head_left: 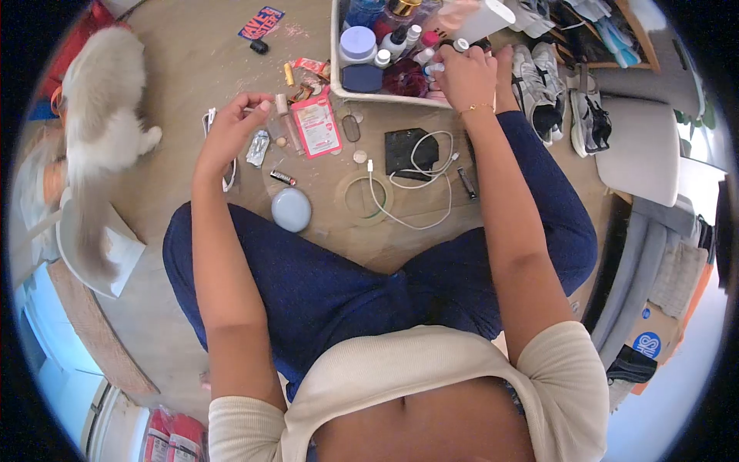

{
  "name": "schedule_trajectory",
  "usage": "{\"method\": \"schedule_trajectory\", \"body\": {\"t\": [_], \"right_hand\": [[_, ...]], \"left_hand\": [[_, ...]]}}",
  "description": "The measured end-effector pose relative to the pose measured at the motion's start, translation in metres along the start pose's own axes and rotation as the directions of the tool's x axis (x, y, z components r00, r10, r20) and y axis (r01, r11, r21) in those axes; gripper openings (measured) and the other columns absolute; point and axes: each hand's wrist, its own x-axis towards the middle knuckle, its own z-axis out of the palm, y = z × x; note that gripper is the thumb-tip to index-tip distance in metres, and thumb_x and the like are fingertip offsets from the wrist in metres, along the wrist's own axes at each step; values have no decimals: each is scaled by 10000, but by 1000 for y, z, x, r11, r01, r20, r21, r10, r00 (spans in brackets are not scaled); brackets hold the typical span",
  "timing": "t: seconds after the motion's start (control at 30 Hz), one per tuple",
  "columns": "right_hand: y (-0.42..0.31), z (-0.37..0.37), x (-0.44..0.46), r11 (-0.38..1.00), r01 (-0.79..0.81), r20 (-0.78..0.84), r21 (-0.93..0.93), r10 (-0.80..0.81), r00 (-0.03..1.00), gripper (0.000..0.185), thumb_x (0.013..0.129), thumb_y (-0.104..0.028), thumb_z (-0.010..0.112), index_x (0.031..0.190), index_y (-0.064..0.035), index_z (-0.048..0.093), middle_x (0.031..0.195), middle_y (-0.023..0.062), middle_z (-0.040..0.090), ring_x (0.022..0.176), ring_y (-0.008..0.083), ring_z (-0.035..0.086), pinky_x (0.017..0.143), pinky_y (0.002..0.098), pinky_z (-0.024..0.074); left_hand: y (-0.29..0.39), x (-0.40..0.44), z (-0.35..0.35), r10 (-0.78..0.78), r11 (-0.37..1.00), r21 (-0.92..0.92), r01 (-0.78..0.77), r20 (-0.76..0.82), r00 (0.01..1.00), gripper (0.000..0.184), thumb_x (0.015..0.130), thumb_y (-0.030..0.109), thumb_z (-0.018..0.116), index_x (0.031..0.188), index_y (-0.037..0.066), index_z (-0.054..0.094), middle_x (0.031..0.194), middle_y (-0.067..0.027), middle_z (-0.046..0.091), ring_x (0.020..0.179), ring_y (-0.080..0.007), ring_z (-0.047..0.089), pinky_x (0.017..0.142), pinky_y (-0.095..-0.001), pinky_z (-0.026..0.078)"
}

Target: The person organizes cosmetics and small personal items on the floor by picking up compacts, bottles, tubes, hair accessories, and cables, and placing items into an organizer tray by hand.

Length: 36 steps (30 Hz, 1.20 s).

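Observation:
My right hand [468, 77] reaches over the near right rim of a white bin [391, 95]. Its fingers are curled among small bottles, and what they grip is hidden. The bin holds a lilac-lidded jar [358, 43], a dark blue case [362, 78], a dark red scrunchie [406, 77] and several bottles. My left hand [235, 129] hovers over the floor with fingers apart, holding nothing visible. Near it are a slim cosmetic tube [293, 134], a pink-and-white packet [316, 126], a silver foil wrapper [258, 148] and a white-framed object [230, 175], partly hidden by the hand.
A round light-blue case [291, 210], tape roll [362, 199], white cable [422, 226] and black pouch [400, 146] lie before my crossed legs. A fluffy cat [108, 108] is at left. Sneakers [531, 92] and a white chair [643, 154] stand at right.

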Motion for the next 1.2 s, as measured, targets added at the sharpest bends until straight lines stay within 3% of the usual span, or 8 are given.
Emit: {"method": "schedule_trajectory", "body": {"t": [0.07,0.3,0.8,0.9,1.0,1.07,1.13,1.2], "right_hand": [[-1,11,1,993,25,-49,-116,-31,998,140,701,-191,615,839,-174,632,740,28,641,847,219,565,723,383,373],[-5,25,2,992,-42,67,-119,51,996,218,725,-358,672,889,-217,649,807,52,637,908,247,545,807,440,377],[2,34,7,927,71,178,-367,-5,984,256,817,-372,549,1003,-245,670,926,54,641,993,228,522,851,427,362],[-5,5,-1,960,118,178,-254,-73,981,278,838,-374,520,981,-187,668,920,65,635,979,253,537,893,464,352],[-15,-20,-14,995,94,-97,-36,-98,990,266,846,-346,523,949,-144,662,918,79,625,936,274,555,929,508,324],[-38,-39,-22,989,99,-234,113,-71,970,210,781,-284,614,906,-121,660,898,90,614,848,279,579,743,405,439],[-69,-31,-38,903,222,-281,368,-120,952,164,763,-228,631,887,-123,657,851,95,597,772,280,591,714,395,453],[-101,-17,-59,823,236,-118,517,-205,972,132,755,-197,627,855,-115,653,835,100,589,738,280,594,683,398,464]], "left_hand": [[-2,3,-1,11,1000,17,-10,-17,1000,356,882,334,550,1113,64,578,943,-24,588,876,-119,516,857,-272,381],[1,0,-10,86,996,47,-80,-138,987,350,855,317,591,1058,32,601,887,-32,601,834,-114,537,773,-259,421],[-17,9,-13,127,962,262,-80,-167,978,287,824,230,628,1043,44,616,907,-39,637,791,-130,561,736,-274,454],[-24,11,-19,108,932,358,-59,-118,987,245,786,198,656,959,26,633,883,-55,640,773,-150,575,716,-288,460],[-12,2,-19,-14,828,561,10,2,1000,216,723,196,696,839,22,644,880,-87,640,771,-173,588,687,-313,464],[-16,5,-16,-107,741,671,30,73,992,222,658,228,727,751,40,657,764,-120,649,734,-228,621,663,-347,479],[-19,8,-9,-109,693,721,9,93,990,237,645,249,734,746,49,660,746,-112,648,742,-238,622,662,-358,479],[-22,8,-4,-110,642,767,-17,114,987,251,633,270,741,742,58,663,728,-105,647,751,-247,624,662,-369,479]]}}
